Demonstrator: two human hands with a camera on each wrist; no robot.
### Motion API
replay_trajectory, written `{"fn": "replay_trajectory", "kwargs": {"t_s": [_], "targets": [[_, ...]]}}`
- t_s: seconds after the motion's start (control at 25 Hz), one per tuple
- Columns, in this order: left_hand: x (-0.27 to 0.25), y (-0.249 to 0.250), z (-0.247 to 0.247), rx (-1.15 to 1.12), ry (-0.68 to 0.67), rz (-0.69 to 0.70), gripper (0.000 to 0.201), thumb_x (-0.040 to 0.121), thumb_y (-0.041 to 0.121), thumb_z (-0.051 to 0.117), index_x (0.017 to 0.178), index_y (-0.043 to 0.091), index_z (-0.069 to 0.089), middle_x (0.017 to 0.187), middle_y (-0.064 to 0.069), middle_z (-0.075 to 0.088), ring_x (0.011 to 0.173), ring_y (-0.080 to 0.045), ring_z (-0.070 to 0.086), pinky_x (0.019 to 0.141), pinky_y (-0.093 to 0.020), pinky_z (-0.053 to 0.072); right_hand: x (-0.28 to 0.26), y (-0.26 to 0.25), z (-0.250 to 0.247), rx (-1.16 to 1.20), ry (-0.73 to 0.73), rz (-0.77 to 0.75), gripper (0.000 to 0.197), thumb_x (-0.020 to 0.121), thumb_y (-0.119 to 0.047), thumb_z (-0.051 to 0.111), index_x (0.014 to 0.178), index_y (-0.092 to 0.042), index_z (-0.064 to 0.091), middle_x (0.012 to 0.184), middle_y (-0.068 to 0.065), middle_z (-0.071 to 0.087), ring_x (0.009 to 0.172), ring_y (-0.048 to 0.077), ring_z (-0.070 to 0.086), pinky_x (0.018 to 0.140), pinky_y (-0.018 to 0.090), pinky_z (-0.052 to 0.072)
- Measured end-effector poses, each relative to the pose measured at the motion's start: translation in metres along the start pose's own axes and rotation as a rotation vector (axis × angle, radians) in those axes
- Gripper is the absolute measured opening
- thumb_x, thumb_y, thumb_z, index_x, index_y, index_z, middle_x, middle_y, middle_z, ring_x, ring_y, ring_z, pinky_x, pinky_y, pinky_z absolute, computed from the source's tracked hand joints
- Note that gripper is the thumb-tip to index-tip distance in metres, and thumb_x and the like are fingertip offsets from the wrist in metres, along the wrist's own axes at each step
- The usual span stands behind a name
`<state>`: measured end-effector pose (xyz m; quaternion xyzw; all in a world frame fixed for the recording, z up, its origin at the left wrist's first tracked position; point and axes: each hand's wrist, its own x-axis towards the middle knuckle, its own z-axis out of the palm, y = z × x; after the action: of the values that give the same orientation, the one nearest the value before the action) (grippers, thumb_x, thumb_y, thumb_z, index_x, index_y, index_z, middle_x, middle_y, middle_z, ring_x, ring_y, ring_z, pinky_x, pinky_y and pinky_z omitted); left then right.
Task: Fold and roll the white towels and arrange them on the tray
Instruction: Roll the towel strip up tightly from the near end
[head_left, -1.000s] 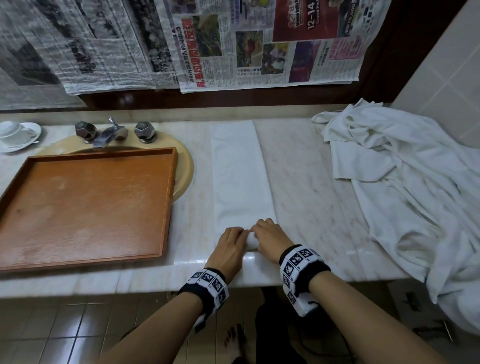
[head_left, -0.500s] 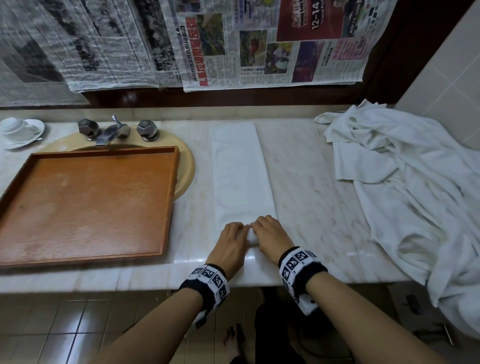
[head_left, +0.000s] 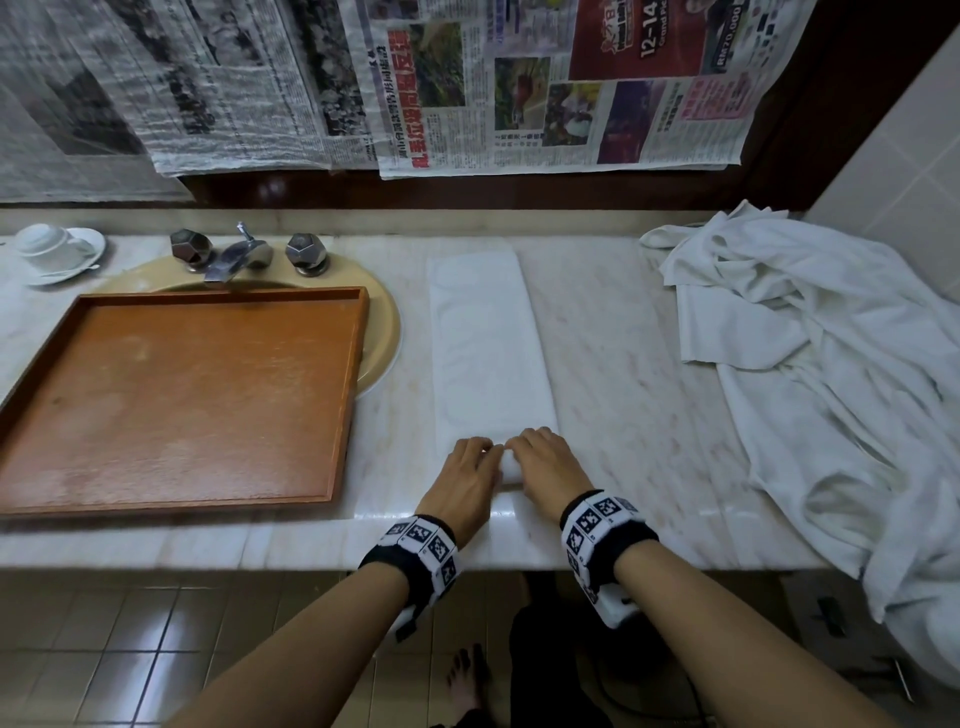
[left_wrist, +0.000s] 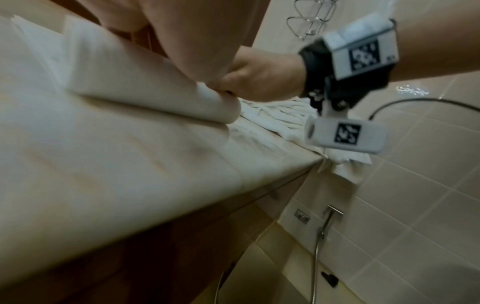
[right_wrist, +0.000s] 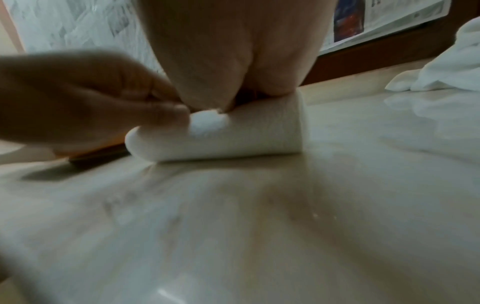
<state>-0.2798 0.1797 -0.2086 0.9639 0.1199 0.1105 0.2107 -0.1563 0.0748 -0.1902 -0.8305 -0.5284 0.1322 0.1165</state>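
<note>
On counter (head_left: 613, 364), betw. tray (head_left: 358, 364) & towel pile (head_left: 831, 374): my left hand (head_left: 467, 480) & right hand (head_left: 550, 467), side by side, fingers curled over started roll of folded towel (head_left: 483, 338). Rolling step; next needs even forward pressure, edges aligned.

Our marble counter and what lies on it

We see the pale marble counter (head_left: 613, 364) crossing the frame: a cup and saucer (head_left: 52, 252) at upper left, the orange tray (head_left: 176, 400) at left over the sink (head_left: 382, 332), a folded white towel (head_left: 485, 353) in the centre with its near end rolled, and a heap of white towels (head_left: 810, 364) at right.
</note>
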Motion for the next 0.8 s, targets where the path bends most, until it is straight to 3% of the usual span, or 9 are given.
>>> {"fn": "replay_trajectory", "kwargs": {"t_s": [0.08,0.16,0.24,0.36,0.48,0.56,0.64,0.72,0.8], "targets": [[-0.009,0.004,0.003,-0.028,0.035,0.047,0.032,0.090,0.013,0.040,0.115,0.002,0.057,0.104,-0.014,0.058,0.097,-0.023,0.044,0.088,-0.028,0.039,0.002,-0.002,0.001,0.003,-0.036,0.060,0.033,0.092,-0.002,0.047,0.123,-0.007,0.057,0.119,0.010,0.057,0.111,0.028,0.049,0.097,0.034,0.037],[-0.003,-0.003,0.005,-0.026,0.031,0.048,0.028,0.089,0.010,0.043,0.108,0.002,0.061,0.099,-0.013,0.060,0.092,-0.025,0.048,0.084,-0.029,0.041,-0.008,-0.009,0.004,-0.023,0.131,0.071,0.031,0.087,-0.001,0.054,0.117,-0.007,0.059,0.111,0.009,0.057,0.102,0.026,0.051,0.093,0.035,0.044],[0.013,-0.010,-0.001,0.007,-0.074,-0.002,0.024,0.084,0.000,0.050,0.103,0.002,0.065,0.097,-0.013,0.061,0.089,-0.029,0.053,0.083,-0.038,0.046,-0.022,-0.014,0.015,-0.068,0.273,0.025,0.030,0.082,-0.003,0.053,0.111,-0.006,0.059,0.105,0.009,0.057,0.094,0.025,0.051,0.089,0.036,0.049],[0.029,-0.009,-0.010,0.057,-0.233,-0.040,0.034,0.085,-0.004,0.050,0.117,0.004,0.062,0.110,-0.012,0.059,0.101,-0.029,0.051,0.090,-0.039,0.044,-0.028,-0.010,0.023,-0.138,0.263,-0.035,0.044,0.075,-0.003,0.052,0.119,-0.002,0.057,0.113,0.012,0.059,0.102,0.028,0.055,0.100,0.043,0.048],[0.023,0.001,-0.018,0.137,-0.106,-0.065,0.031,0.086,-0.001,0.055,0.115,0.005,0.061,0.111,-0.010,0.058,0.102,-0.028,0.053,0.087,-0.035,0.047,-0.012,-0.001,0.014,-0.088,0.186,-0.030,0.046,0.072,0.001,0.067,0.117,-0.006,0.060,0.109,0.009,0.062,0.098,0.027,0.059,0.097,0.041,0.049],[0.007,0.005,-0.012,0.175,0.065,-0.016,0.031,0.081,0.003,0.066,0.112,0.003,0.063,0.106,-0.012,0.061,0.095,-0.028,0.057,0.085,-0.034,0.049,-0.008,0.001,0.002,-0.036,0.052,-0.048,0.046,0.080,0.001,0.059,0.125,-0.007,0.055,0.115,0.009,0.058,0.104,0.028,0.053,0.100,0.038,0.041],[-0.011,0.006,0.002,0.163,0.172,0.057,0.032,0.085,0.005,0.059,0.116,0.000,0.057,0.107,-0.013,0.059,0.096,-0.028,0.053,0.093,-0.035,0.044,-0.009,0.003,-0.002,-0.032,-0.040,-0.078,0.042,0.091,-0.004,0.049,0.132,-0.010,0.049,0.120,0.007,0.055,0.110,0.026,0.048,0.101,0.033,0.034],[-0.021,0.005,0.011,0.160,0.169,0.082,0.030,0.089,0.007,0.045,0.118,0.000,0.051,0.107,-0.014,0.056,0.096,-0.028,0.048,0.096,-0.038,0.037,-0.014,0.000,-0.002,-0.048,-0.035,-0.083,0.037,0.094,-0.009,0.044,0.131,-0.011,0.048,0.120,0.005,0.055,0.108,0.024,0.048,0.100,0.033,0.036],[-0.018,-0.002,0.014,0.163,0.140,0.063,0.026,0.087,0.006,0.045,0.111,0.002,0.053,0.101,-0.013,0.058,0.092,-0.027,0.047,0.094,-0.037,0.036,-0.021,-0.006,0.005,-0.099,0.066,-0.063,0.036,0.094,-0.013,0.040,0.128,-0.007,0.051,0.118,0.008,0.057,0.103,0.025,0.051,0.097,0.037,0.043]]}}
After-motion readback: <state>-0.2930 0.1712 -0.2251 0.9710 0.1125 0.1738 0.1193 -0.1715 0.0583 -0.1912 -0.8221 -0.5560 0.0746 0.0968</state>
